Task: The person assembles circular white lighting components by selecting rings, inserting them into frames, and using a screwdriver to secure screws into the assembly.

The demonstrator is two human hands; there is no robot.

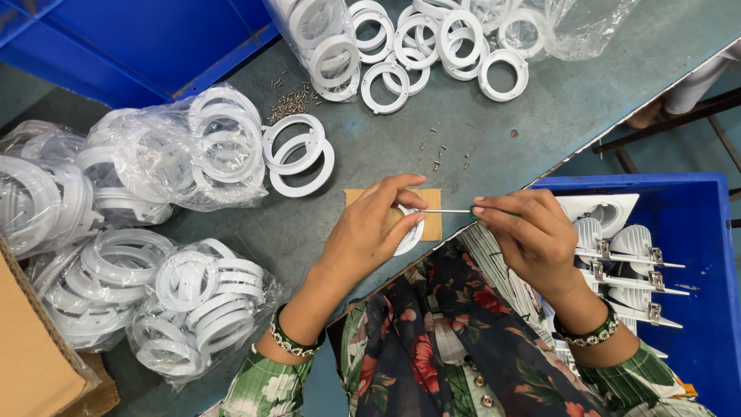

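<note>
Screwdriver (451,211): long axis horizontal, thin shaft pointing left to the white ring (407,235); handle hidden inside closed right hand (525,235). Left hand (370,232) grips the ring, pressing it on a cardboard pad (432,224) at the near edge of the surface (478,131); ring mostly covered by fingers. Blue bin (695,232), right: white finned housings (625,262). Plastic bags (185,154), left: more rings.

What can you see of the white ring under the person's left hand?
The white ring looks like moulded plastic, round and flat. It lies on a small brown card at the table's near edge. The left hand covers most of it, fingers pressing its top. The screwdriver's thin metal shaft, held by the right hand, reaches it sideways.
</note>
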